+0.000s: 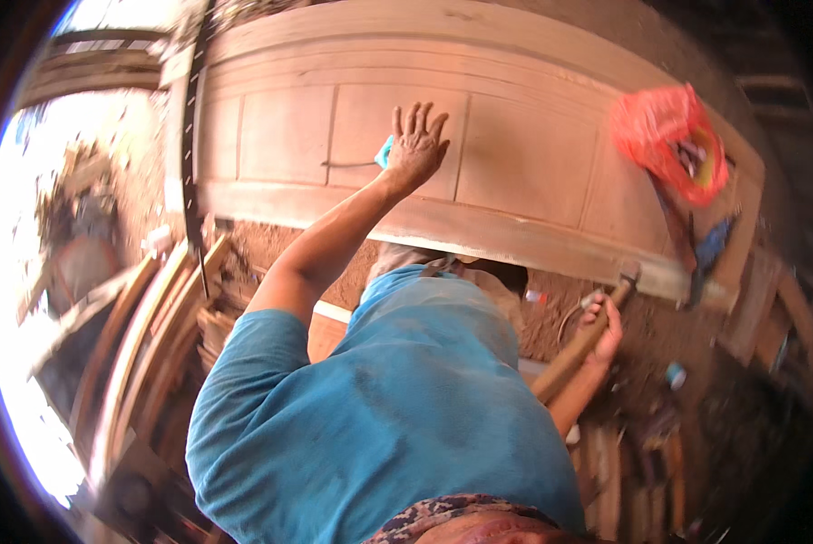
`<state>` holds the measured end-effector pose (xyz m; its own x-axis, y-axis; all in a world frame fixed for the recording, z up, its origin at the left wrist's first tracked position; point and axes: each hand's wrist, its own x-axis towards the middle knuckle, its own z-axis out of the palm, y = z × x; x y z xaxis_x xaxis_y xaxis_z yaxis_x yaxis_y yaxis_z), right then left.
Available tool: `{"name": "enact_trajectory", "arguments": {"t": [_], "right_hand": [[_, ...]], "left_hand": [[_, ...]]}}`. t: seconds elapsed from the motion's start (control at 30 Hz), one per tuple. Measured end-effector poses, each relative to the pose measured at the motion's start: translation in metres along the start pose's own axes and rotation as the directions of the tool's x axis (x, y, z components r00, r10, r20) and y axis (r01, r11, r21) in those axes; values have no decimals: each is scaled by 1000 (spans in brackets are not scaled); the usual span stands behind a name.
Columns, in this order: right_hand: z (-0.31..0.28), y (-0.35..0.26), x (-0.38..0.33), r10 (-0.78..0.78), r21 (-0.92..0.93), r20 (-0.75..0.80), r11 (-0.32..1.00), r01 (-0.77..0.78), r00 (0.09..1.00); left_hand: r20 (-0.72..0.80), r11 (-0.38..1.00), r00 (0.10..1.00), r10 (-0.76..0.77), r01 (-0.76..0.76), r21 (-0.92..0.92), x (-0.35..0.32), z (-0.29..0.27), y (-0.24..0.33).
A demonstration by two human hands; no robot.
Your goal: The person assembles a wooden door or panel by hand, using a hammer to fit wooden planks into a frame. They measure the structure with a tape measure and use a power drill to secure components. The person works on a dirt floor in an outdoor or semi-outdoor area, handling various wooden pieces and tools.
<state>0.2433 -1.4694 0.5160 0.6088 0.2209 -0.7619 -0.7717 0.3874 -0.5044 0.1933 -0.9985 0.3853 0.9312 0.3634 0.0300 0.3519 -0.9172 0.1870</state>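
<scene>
My left hand (415, 147) lies on a large panelled wooden door (524, 150), its fingers spread apart. A small teal object (384, 153) shows beside that wrist, partly hidden by it. From it a thin dark rod (350, 164) stretches left over the panel. Down at the door's near right edge, my right hand (604, 334) is closed around a long wooden stick (584, 346). The stick's upper end reaches the door's edge, where a blurred tip (630, 272) shows; I cannot tell what the tip is.
An open red plastic bag (669, 136) sits on the door's right end, near a blue-handled tool (716, 240). Curved wooden strips (143, 340) lean at the left. A small blue-and-white item (676, 375) lies on the dirt floor, with wood pieces (606, 476) at lower right.
</scene>
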Motion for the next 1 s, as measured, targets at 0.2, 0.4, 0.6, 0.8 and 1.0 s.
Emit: {"name": "enact_trajectory", "arguments": {"t": [0.2,0.4,0.6,0.8,1.0], "right_hand": [[49,91,-15,180,697,97,690,-196,979],[13,201,-81,101,811,-235,568,137,967],[7,254,-59,157,453,-638,868,202,754],[77,236,4,298,696,67,669,-259,952],[12,276,-73,224,769,-425,601,219,877]], "left_hand": [[5,728,764,645,-612,-310,42,55,76],[135,616,607,783,-729,-298,45,67,109],[231,658,619,750,-664,-355,50,60,105],[291,648,581,760,-714,-265,53,61,112],[262,649,594,761,-703,-291,53,69,110]]}}
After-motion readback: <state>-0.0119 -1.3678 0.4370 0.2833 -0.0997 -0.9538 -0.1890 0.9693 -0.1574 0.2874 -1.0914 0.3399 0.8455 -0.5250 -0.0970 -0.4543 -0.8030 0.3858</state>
